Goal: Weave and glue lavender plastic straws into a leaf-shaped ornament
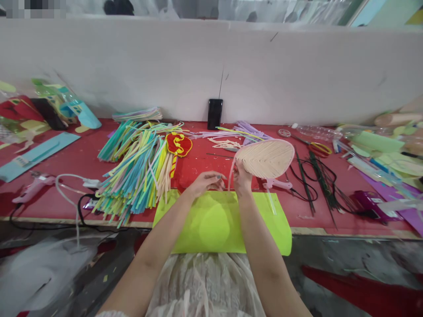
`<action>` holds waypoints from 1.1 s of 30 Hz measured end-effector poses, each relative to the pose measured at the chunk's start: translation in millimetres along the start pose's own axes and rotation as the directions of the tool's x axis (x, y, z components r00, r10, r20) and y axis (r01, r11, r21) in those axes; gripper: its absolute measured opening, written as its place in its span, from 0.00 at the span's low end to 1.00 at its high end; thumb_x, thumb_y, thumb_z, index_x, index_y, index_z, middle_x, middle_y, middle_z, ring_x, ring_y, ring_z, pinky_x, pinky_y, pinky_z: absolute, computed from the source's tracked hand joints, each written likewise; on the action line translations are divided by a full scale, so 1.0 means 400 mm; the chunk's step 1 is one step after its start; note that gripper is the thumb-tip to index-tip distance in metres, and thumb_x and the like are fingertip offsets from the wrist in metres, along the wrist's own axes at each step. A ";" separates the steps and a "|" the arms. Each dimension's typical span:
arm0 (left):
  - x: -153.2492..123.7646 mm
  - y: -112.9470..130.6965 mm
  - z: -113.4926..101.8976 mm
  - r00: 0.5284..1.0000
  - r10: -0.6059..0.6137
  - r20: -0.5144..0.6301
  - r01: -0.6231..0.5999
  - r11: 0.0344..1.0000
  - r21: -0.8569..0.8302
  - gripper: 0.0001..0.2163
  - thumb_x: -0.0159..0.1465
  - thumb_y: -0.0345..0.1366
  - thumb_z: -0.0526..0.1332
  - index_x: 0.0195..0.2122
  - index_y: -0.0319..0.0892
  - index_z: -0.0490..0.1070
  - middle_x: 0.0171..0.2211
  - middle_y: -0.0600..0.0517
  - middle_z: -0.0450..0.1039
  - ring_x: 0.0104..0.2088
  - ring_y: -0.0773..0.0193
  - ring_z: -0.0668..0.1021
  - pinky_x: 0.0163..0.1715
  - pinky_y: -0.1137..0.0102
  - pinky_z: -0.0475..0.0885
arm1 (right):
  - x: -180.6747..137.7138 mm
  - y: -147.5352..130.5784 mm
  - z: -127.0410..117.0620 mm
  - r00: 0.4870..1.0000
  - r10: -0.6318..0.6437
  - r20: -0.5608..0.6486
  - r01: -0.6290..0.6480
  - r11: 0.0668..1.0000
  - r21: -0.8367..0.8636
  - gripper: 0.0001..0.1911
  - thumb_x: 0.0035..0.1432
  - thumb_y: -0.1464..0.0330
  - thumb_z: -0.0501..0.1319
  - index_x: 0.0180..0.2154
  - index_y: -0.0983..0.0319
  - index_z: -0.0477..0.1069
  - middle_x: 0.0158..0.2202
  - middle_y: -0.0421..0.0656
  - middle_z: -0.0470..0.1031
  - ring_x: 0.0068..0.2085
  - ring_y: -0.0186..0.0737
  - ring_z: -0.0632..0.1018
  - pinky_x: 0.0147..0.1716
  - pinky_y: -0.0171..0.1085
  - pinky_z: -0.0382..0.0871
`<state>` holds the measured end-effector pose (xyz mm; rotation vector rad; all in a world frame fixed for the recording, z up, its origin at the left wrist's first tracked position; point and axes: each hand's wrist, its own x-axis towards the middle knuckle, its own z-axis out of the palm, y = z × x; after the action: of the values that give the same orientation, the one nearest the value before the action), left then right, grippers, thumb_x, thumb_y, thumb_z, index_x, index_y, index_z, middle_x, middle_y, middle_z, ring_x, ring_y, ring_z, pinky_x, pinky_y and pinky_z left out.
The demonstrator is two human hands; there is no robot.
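Observation:
My right hand point(243, 177) is closed on a pale, leaf-shaped pipe-cleaner piece point(266, 158) with a pink edge, gripping its narrow end. A loose pale pink pipe cleaner point(230, 174) hangs down from that end. Just to the left, my left hand point(208, 182) has loosely bent fingers, apart from one another, close to the hanging strand; nothing shows between them. Beneath both wrists a bright yellow-green sheet point(214, 224) drapes over the table edge. A red and yellow pipe-cleaner piece point(178, 145) lies beyond my left hand.
Piled pipe cleaners point(132, 171) cover the left of the red table point(198, 165). A phone point(215, 113) leans against the white wall. Pink glue guns point(277, 184) lie on both sides, with cables. Scissors point(319, 148), dark green stems point(322, 185) and a purple box point(375, 206) are at right.

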<state>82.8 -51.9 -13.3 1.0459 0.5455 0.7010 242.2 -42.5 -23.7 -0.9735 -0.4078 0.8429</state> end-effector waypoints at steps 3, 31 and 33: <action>-0.003 0.002 0.002 0.997 -0.029 0.070 0.030 0.999 -0.013 0.21 0.50 0.46 0.71 0.40 0.37 0.76 0.31 0.46 0.77 0.28 0.63 0.79 0.34 0.67 0.73 | -0.011 -0.003 -0.007 0.991 0.026 0.129 -0.020 0.999 -0.049 0.22 0.33 0.55 0.72 0.24 0.59 0.63 0.18 0.31 0.65 0.20 0.26 0.64 0.18 0.31 0.61; 0.001 -0.009 -0.034 0.999 -0.041 0.030 0.046 0.987 -0.153 0.25 0.50 0.57 0.66 0.39 0.40 0.74 0.34 0.47 0.75 0.31 0.64 0.76 0.30 0.71 0.70 | -0.049 -0.052 -0.028 0.620 -0.096 0.778 0.215 0.975 -0.051 0.15 0.45 0.51 0.65 0.28 0.54 0.77 0.51 0.42 0.73 0.55 0.48 0.71 0.55 0.45 0.63; -0.002 -0.002 -0.032 0.999 -0.042 -0.023 0.039 0.990 -0.134 0.24 0.48 0.53 0.69 0.38 0.40 0.74 0.31 0.50 0.74 0.28 0.67 0.73 0.28 0.73 0.68 | -0.073 -0.060 -0.025 0.668 -0.033 0.744 0.180 0.977 -0.118 0.18 0.44 0.49 0.65 0.29 0.56 0.77 0.54 0.43 0.71 0.54 0.49 0.72 0.53 0.44 0.65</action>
<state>73.5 -45.4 -19.1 0.8999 0.5335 0.7063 240.8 -77.9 -6.7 -0.7187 -1.2632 1.0907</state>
